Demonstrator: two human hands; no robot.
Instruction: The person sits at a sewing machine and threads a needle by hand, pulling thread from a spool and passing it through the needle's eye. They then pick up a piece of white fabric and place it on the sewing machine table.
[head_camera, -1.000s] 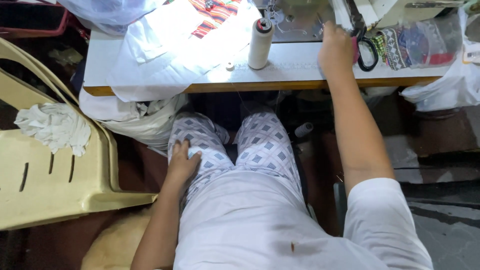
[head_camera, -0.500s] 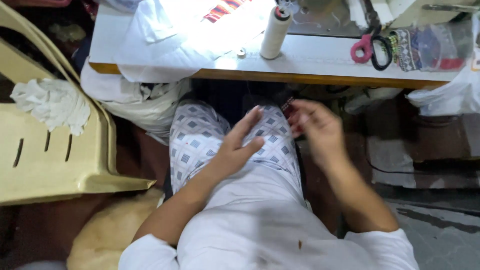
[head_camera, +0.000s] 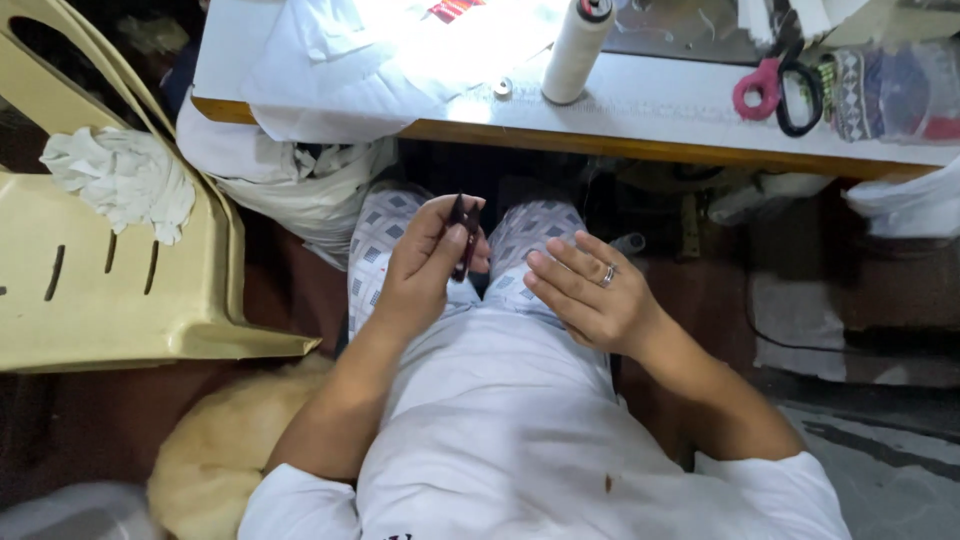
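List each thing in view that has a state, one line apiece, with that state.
left hand: closed on a small dark thread snip, held above the lap
right hand: open, empty, fingers spread, ring on one finger
thread cone: upright on the table
scissors: lying flat on the table; blades hidden
white cloth: crumpled on the plastic chair

That small dark tool in the left hand is too tiny to identify, fingers cover its lower part; scissors blades get cut off up top.
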